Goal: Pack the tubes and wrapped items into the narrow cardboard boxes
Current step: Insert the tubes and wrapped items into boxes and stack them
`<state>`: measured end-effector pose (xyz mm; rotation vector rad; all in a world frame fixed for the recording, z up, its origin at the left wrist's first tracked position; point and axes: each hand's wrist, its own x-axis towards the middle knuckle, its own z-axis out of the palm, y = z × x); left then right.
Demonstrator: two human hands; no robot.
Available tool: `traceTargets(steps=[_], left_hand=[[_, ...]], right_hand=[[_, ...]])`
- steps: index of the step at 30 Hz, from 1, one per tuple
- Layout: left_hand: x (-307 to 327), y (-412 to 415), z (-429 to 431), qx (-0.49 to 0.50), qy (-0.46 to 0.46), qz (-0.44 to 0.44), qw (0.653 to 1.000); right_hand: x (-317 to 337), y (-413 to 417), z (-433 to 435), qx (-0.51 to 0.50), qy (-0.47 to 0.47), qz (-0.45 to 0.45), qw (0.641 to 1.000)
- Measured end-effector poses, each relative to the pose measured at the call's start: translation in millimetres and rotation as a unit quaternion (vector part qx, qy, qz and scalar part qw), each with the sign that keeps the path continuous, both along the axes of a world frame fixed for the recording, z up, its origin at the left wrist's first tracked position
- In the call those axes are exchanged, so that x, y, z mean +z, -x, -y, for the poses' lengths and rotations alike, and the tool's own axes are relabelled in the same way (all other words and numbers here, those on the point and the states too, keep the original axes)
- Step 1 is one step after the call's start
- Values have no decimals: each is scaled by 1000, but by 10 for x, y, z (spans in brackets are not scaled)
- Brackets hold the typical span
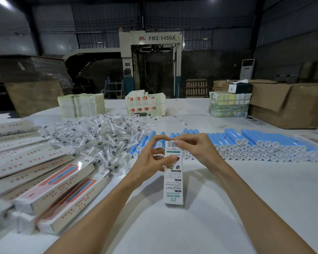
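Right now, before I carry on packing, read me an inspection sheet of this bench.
Surface: white table, flat, no spills seen.
Job's things: narrow box upright in both hands; blue tubes stacked right; wrapped items heaped left of them; other boxes piled far left.
Clutter: flat carton stacks along the far edge; big cardboard box, far right.
Hands: left hand grips the narrow box; right hand pinches its top.
Cables: nothing seen.
Surroundings: large machine behind the table.
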<state>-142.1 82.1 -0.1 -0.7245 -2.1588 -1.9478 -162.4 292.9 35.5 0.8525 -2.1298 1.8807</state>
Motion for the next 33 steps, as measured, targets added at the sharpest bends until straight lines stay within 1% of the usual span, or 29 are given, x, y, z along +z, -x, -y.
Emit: traceTargets(steps=[3, 6, 8, 10, 12, 14, 15, 17, 18, 19, 21, 23, 25, 27, 29, 30, 31, 33], left_hand=[[-11, 8, -16, 9, 6, -3, 1000], [-51, 23, -29, 13, 0, -5, 1000], [-79, 34, -34, 20, -16, 2, 1000], [-100, 45, -34, 23, -60, 18, 998], [-108, 63, -26, 28, -112, 25, 993], [-109, 70, -7, 40, -159, 31, 986], [-107, 72, 3, 50, -178, 34, 982], [-109, 71, 14, 75, -190, 26, 978], [-107, 68, 13, 89, -182, 13, 979], [-104, 62, 3, 101, -166, -3, 981], [-92, 53, -32, 123, -129, -28, 984], [-109, 51, -65, 135, -74, -51, 987], [-164, 46, -77, 139, 7, -81, 987], [-242, 61, -79, 141, 91, -133, 977], [-317, 91, -98, 137, 162, -191, 958], [-341, 100, -110, 135, 189, -213, 949], [-352, 100, -128, 132, 209, -229, 942], [-367, 93, -165, 125, 233, -260, 929]], right_hand=[[-35, 30, 2, -20, 16, 4, 1000], [-129, 51, 57, -18, 54, 35, 998], [-193, 58, 138, 4, 108, 84, 991], [-235, 43, 217, 46, 161, 153, 974], [-260, 23, 246, 70, 151, 206, 964], [-332, 10, 231, 98, 107, 237, 961], [-382, 6, 227, 127, 90, 245, 957], [-441, -44, 226, 183, 77, 255, 946], [-438, -81, 221, 183, 74, 257, 946], [-422, -121, 216, 165, 70, 253, 951], [-371, -195, 183, 92, 53, 222, 969], [-336, -251, 72, -12, -3, 154, 988], [-319, -318, -163, -87, -51, 93, 991], [-320, -396, -551, -168, -83, 57, 981], [-352, -459, -1066, -272, -120, 28, 954], [-378, -480, -1353, -328, -148, 12, 933], [-403, -499, -1650, -385, -181, -1, 905], [-458, -572, -2252, -489, -253, 0, 835]])
